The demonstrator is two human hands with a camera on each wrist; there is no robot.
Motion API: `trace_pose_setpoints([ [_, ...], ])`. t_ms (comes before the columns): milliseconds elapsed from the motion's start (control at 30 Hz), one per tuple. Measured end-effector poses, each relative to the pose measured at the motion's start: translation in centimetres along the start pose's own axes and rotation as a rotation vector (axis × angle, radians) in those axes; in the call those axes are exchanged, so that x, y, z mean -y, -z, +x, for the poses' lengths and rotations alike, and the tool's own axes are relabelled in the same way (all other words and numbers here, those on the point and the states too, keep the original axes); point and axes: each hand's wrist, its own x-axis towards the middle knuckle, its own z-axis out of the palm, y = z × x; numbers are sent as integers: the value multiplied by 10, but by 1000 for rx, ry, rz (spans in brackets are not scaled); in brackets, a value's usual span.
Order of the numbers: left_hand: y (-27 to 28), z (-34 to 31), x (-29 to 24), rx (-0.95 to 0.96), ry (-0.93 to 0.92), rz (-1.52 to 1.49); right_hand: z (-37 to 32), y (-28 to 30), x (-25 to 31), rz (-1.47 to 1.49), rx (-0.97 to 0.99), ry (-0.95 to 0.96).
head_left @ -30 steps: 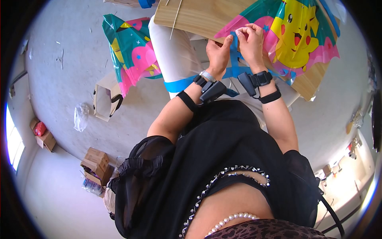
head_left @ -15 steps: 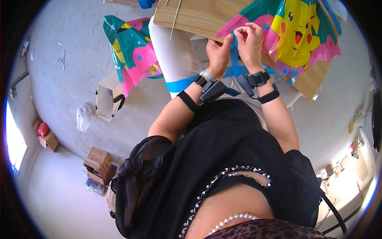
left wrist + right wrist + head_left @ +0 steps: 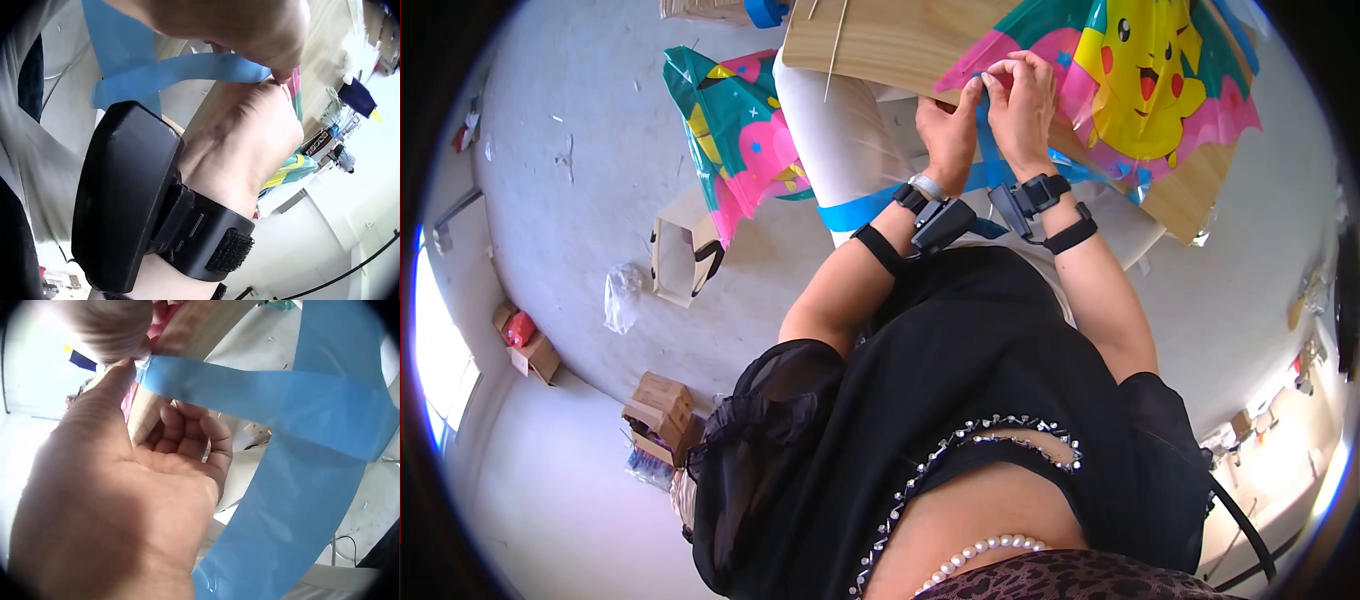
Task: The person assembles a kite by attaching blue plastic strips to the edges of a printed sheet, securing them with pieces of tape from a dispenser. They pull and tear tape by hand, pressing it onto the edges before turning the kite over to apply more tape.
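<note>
A narrow blue plastic strip (image 3: 212, 384) runs from a wider blue band (image 3: 325, 356) to the pink edge of a kite (image 3: 1140, 85) printed with a yellow cartoon figure. At the strip's end, my left hand (image 3: 949, 135) pinches with its thumb, its other fingers curled low by the board's edge. My right hand (image 3: 1022, 118) meets it there, thumb and forefinger pinching the same end. In the left wrist view the right hand (image 3: 244, 134) lies beyond the strip. The kite lies on a wooden board (image 3: 890, 45); the fingertips partly hide the strip's end.
Thin sticks (image 3: 836, 50) lie on the board. Left of the white padded armrest (image 3: 840, 130) hangs a second kite (image 3: 745, 140). A pale bag (image 3: 683, 255), a clear plastic bag (image 3: 623, 297) and cardboard boxes (image 3: 662, 412) stand or lie on the floor.
The head view has shifted slightly, so the floor items sit a little further right and lower. Both hands stay at the strip's end, with the right hand slightly further left.
</note>
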Motion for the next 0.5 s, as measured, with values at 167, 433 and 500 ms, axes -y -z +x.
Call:
trace_pose_setpoints([
  [167, 3, 2, 1, 12, -2, 53, 2, 1, 0, 20, -20, 8],
  [433, 6, 2, 2, 53, 24, -5, 17, 8, 3, -21, 8, -23],
  [500, 8, 1, 1, 75, 81, -44, 19, 8, 3, -46, 7, -23],
])
